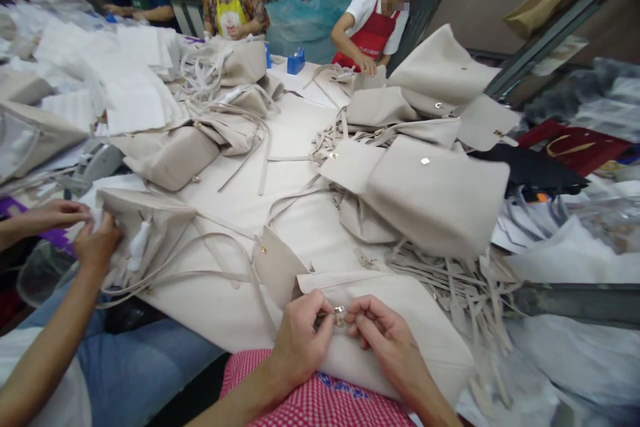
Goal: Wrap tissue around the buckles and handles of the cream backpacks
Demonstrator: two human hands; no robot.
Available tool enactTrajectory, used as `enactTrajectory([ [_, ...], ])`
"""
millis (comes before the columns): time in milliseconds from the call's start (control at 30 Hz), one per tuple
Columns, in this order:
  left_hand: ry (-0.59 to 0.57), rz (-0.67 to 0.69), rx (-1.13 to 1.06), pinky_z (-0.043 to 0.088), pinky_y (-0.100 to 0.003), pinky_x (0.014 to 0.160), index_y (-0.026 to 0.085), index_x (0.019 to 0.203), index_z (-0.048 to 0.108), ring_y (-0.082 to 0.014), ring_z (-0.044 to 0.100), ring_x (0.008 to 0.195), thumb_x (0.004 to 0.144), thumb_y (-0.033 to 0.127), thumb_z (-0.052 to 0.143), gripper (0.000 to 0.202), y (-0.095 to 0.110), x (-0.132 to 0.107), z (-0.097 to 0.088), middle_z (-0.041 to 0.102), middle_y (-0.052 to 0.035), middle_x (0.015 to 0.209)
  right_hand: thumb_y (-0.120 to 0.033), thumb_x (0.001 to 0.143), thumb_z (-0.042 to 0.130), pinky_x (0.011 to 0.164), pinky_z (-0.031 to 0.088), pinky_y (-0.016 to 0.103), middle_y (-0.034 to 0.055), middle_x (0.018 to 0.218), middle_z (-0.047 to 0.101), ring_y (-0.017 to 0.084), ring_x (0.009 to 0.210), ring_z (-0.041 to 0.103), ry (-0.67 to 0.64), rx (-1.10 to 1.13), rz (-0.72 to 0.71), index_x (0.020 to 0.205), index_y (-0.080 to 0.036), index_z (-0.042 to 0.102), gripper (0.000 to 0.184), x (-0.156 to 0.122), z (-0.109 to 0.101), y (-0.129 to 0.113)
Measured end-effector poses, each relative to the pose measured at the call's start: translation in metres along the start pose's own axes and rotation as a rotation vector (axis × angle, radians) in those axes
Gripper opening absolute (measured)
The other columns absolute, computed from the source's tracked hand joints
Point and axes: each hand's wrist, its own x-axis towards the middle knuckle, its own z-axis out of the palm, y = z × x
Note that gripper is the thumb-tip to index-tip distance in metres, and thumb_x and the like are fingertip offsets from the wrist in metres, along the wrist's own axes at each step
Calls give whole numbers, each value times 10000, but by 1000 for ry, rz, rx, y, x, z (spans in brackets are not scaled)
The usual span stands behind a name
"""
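A cream leather bag (pixel 400 320) lies flat at the near table edge, over my red checked apron. My left hand (pixel 300 340) and my right hand (pixel 385 340) rest on it side by side. Both are closed in a pinch on a small metal clasp (pixel 339 315) fixed to the bag, held between their fingertips. A long cream strap (pixel 210 273) runs left from the bag.
A co-worker's hands (pixel 95 240) at the left grip another cream bag (pixel 150 227). Several more cream bags (pixel 430 200) and loose straps (pixel 450 280) are piled across the table. Three people work at the far end. White paper (pixel 130 87) is stacked at back left.
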Motion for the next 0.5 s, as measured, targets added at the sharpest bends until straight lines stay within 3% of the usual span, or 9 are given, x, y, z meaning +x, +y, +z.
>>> enactTrajectory([
  [167,-7,-115,-29,372,-232,562,192,665,540,-134,563,583,745,104,529,119,3,2,0,617,9,609,-323,753,652,577,449,227,34,791,698,158,707,619,-64,9,5,900,-186,664,201,4,7,-2],
  [333,-14,-150,-68,389,-229,567,192,651,546,-137,583,593,727,99,525,122,1,2,0,643,3,619,-395,730,705,563,455,230,8,670,667,142,624,601,-48,21,-3,788,-181,667,226,8,14,2],
  [500,-53,-229,-153,404,-225,549,190,658,560,-140,597,592,711,107,528,104,0,2,0,664,-4,629,-362,743,680,574,466,234,-10,632,652,149,620,613,-34,23,-22,797,-192,677,178,9,14,9],
])
